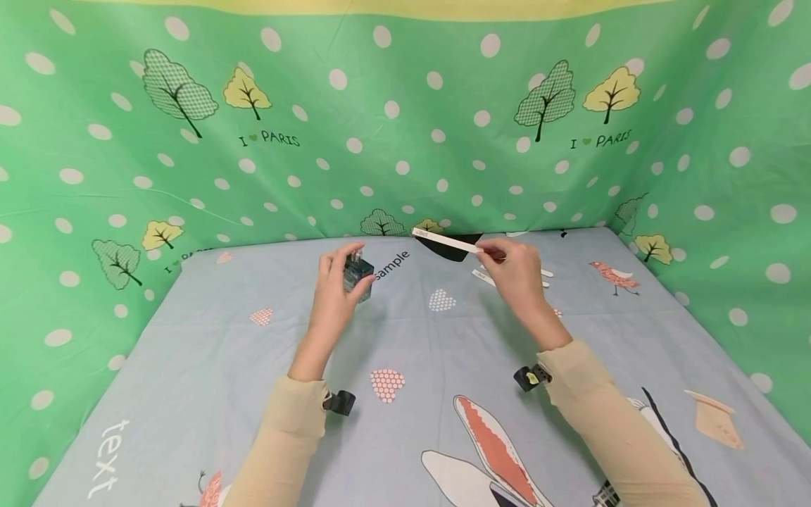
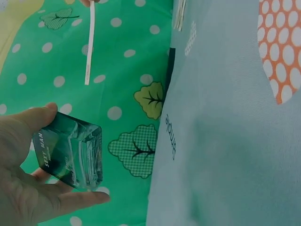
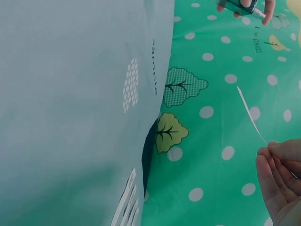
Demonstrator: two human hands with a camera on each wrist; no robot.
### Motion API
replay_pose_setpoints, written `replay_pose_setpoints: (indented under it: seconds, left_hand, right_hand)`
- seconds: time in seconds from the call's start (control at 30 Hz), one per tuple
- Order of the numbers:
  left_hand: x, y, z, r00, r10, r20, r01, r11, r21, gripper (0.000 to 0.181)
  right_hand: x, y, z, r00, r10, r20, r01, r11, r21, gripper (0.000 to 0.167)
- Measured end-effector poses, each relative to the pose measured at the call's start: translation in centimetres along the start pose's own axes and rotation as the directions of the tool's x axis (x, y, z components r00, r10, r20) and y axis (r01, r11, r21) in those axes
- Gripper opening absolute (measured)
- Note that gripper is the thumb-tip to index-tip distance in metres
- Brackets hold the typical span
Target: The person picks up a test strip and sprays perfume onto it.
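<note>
My left hand (image 1: 334,290) grips a dark teal glass perfume bottle (image 2: 70,150) lettered "SEXY MAN", held above the table with a finger at its spray nozzle (image 1: 357,256). The thumb and fingers wrap its sides in the left wrist view. To the right, my right hand (image 1: 514,276) pinches one end of a narrow white paper test strip (image 1: 445,240) between thumb and fingertips. The strip's free end points left, towards the bottle but apart from it. In the right wrist view the strip looks slightly bent, seen nearly edge-on.
Several more white paper strips (image 3: 124,200) lie on the table beneath and beside my right hand. A grey-blue printed cloth (image 1: 437,338) covers the table. Green dotted curtains (image 1: 405,134) stand along its back and sides.
</note>
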State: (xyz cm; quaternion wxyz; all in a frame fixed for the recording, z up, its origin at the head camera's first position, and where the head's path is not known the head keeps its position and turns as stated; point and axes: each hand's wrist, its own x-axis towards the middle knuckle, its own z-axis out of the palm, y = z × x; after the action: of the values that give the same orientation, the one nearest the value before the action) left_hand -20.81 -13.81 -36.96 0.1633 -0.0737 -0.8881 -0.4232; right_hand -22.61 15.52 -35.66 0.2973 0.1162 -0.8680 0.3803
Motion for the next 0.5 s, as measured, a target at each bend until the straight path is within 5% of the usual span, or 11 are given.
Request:
replay_pose_setpoints:
  seconds: [0.5]
  left_hand:
    - [0.4, -0.4, -0.2, 0.999, 0.040, 0.008, -0.040, 0.998, 0.038, 0.058]
  right_hand:
    - [-0.9, 2.2, -0.8, 0.999, 0.053, 0.003, -0.053, 0.998, -0.036, 0.014]
